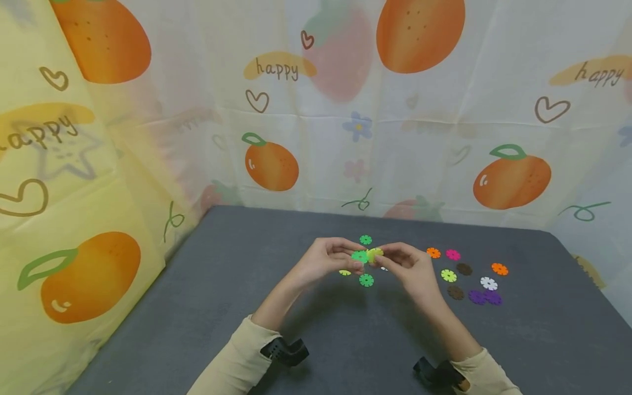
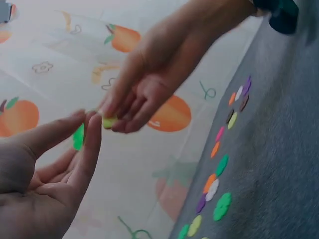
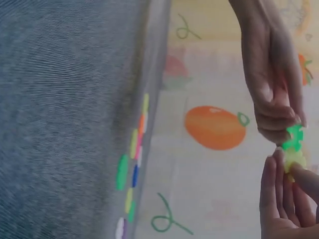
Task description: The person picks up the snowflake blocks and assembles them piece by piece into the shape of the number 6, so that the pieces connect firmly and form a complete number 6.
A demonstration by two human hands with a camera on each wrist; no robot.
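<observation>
My left hand (image 1: 327,259) pinches a bright green notched disc (image 1: 360,257) between thumb and fingers. Facing it, my right hand (image 1: 413,270) pinches a yellow notched disc (image 1: 376,254). The two discs meet edge to edge, held above the table, and the fingertips cover parts of both. Seen from the right wrist, the green disc (image 3: 295,137) stands directly over the yellow disc (image 3: 295,159), their rims overlapping. In the left wrist view, fingers hide much of the green disc (image 2: 78,137).
On the dark grey table (image 1: 197,329), loose green discs (image 1: 366,280) lie beneath and behind the hands. To the right are scattered orange (image 1: 500,269), pink, brown, white and purple discs (image 1: 477,297). A fruit-print curtain (image 1: 336,164) stands behind the table.
</observation>
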